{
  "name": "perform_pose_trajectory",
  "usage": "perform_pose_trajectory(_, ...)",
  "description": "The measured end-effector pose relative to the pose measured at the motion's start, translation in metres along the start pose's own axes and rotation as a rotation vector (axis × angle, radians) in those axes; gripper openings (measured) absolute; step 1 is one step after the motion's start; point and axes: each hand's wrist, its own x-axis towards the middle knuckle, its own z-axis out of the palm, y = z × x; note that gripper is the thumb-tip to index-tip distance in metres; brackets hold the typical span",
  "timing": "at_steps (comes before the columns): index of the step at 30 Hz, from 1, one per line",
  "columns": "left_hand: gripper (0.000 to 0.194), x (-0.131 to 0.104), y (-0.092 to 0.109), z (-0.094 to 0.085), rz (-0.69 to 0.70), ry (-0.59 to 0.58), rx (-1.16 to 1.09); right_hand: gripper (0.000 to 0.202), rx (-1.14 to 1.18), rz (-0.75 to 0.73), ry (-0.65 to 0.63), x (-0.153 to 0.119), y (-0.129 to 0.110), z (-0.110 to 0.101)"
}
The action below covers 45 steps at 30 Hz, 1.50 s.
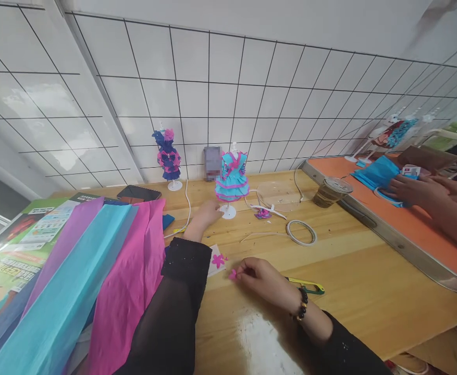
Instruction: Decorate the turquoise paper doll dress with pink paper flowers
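Observation:
My left hand reaches forward, its fingers closed at the left edge of the white round base of a mini mannequin stand. The mannequin wears a light blue ruffled dress with pink trim and stands upright. My right hand, with a dark bead bracelet on the wrist, pinches a small pink paper piece just above the table. Between the hands, a pink paper flower lies on a small white sheet. A yellow-green cutter lies partly hidden behind my right forearm.
Pink, light blue and purple paper strips cover the left side. A second dressed mannequin stands near the wall. A tape roll, scraps and a lidded cup sit rightward. A co-worker's hands handle blue material on an orange table.

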Motion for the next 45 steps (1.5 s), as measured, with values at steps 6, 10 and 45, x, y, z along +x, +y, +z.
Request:
perform_pose_trajectory(6,0.02,-0.023,0.02,-0.016,-0.036,-0.289,0.074,0.018,0.229,-0.034,0.235,0.007,0.006,-0.022)
perform_pose_trajectory(10,0.024,-0.039,0.046,-0.017,0.052,-0.534,-0.003,0.019,0.135,-0.076,0.434,0.008,0.007,-0.04)
perform_pose_trajectory(45,0.024,-0.04,0.065,-0.013,0.341,-0.492,-0.338,0.044,0.86,-0.089,0.502,0.026,-0.001,-0.05)
